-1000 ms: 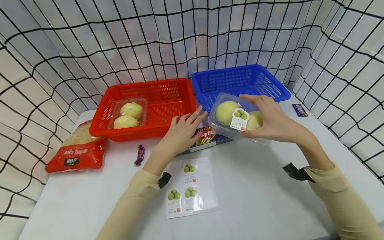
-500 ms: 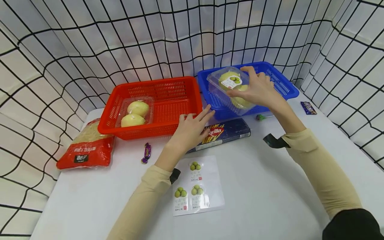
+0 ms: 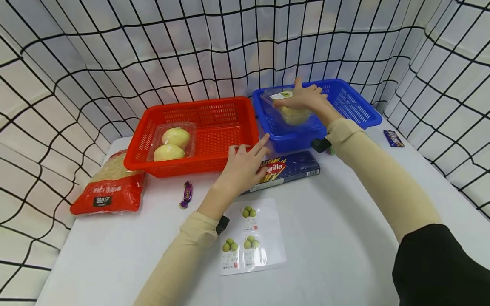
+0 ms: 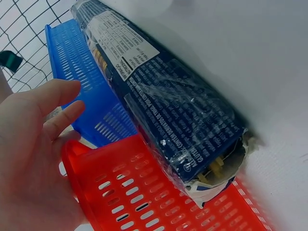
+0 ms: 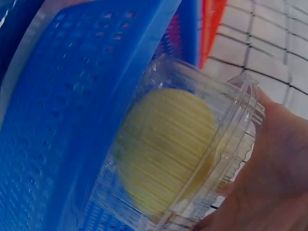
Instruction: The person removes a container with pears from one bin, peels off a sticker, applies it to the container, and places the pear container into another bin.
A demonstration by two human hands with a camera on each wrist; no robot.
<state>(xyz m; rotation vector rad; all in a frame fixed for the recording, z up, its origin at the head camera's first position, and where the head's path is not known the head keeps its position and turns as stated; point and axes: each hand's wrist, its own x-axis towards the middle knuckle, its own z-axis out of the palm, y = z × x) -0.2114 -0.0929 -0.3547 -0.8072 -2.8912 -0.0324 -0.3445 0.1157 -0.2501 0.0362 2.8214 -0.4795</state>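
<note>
My right hand (image 3: 304, 98) grips a clear plastic fruit box (image 3: 295, 118) by its lid side, inside the left part of the blue basket (image 3: 354, 106). A large pale yellow fruit (image 5: 166, 149) shows through the wall in the right wrist view. On its lid is a white label (image 3: 281, 94) with green fruit printed on it. My left hand (image 3: 245, 163) lies with fingers spread at the red basket's (image 3: 191, 168) front right corner, over a blue pasta box (image 3: 294, 168). Another clear box (image 3: 192, 140) with two yellow fruits sits in the red basket.
A label sheet (image 3: 272, 238) lies in front of the pasta box, whose torn end (image 4: 219, 175) shows pasta. Left are a purple candy (image 3: 186, 193) and a red bag (image 3: 115, 191). A small blue packet (image 3: 393, 138) lies right. Black netting (image 3: 220, 51) surrounds the table.
My right hand has carried the fruit box from above the pasta box back and down into the blue basket. My left hand stays by the red basket.
</note>
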